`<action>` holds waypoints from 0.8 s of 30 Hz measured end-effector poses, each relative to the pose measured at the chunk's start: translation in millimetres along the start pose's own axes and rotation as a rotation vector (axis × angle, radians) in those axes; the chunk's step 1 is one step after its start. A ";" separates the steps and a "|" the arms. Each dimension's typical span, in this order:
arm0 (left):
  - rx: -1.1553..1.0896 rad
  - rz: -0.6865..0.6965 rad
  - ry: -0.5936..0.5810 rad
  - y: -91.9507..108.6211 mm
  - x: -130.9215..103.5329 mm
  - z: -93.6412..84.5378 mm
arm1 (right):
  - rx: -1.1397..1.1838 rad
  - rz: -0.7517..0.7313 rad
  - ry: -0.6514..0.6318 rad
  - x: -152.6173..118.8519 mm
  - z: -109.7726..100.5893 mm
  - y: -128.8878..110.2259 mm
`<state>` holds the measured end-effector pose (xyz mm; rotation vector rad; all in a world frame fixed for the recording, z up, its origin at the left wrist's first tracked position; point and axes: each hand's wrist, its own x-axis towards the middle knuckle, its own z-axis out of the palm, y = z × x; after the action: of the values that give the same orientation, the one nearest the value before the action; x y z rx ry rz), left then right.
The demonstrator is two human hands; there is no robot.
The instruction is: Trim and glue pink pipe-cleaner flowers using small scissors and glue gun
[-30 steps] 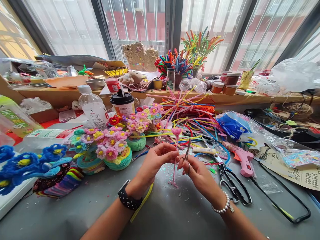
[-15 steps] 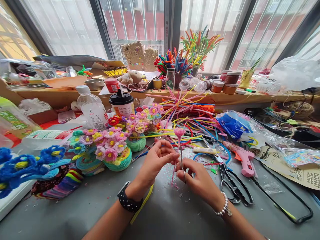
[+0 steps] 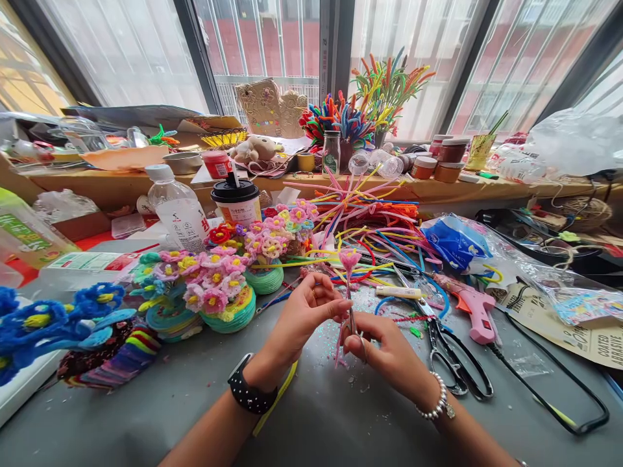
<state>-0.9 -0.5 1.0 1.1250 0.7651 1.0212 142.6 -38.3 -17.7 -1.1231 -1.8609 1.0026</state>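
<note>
A pink pipe-cleaner flower (image 3: 349, 259) stands upright above the middle of the table, its fuzzy stem running down between my hands. My left hand (image 3: 311, 308) pinches that stem between thumb and fingertips. Small metal scissors (image 3: 351, 316) are in my right hand (image 3: 382, 342), thumb and fingers at their handles. Their blades point up along the stem, just below the flower head. Whether the blades touch the stem I cannot tell. Pink fluff and glitter lie on the table underneath.
Finished pipe-cleaner flowers (image 3: 214, 279) in striped pots stand left. Large scissors (image 3: 455, 357), a pink glue gun (image 3: 479, 314) with its cord and a glue stick (image 3: 398, 292) lie right. Loose pipe cleaners (image 3: 370, 217) pile up behind. A bottle (image 3: 178, 211) and a lidded cup (image 3: 237, 204) stand back left.
The small scissors have tilted, their tips leaning a little left toward the stem, and my right hand has turned slightly. My left hand stays almost where it was.
</note>
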 end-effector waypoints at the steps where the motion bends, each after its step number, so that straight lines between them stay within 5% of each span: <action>1: -0.001 0.001 -0.005 0.1 -0.2 0.1 | 0.013 0.000 -0.005 0.0 -0.2 0.0; 24: -0.033 0.027 0.021 -1.0 0.7 -0.5 | -0.042 -0.020 0.106 1.2 12.5 12.8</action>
<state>-0.9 0.2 0.0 1.1004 0.7495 1.0660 135.8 -36.3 -34.1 -1.1576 -1.8128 0.8788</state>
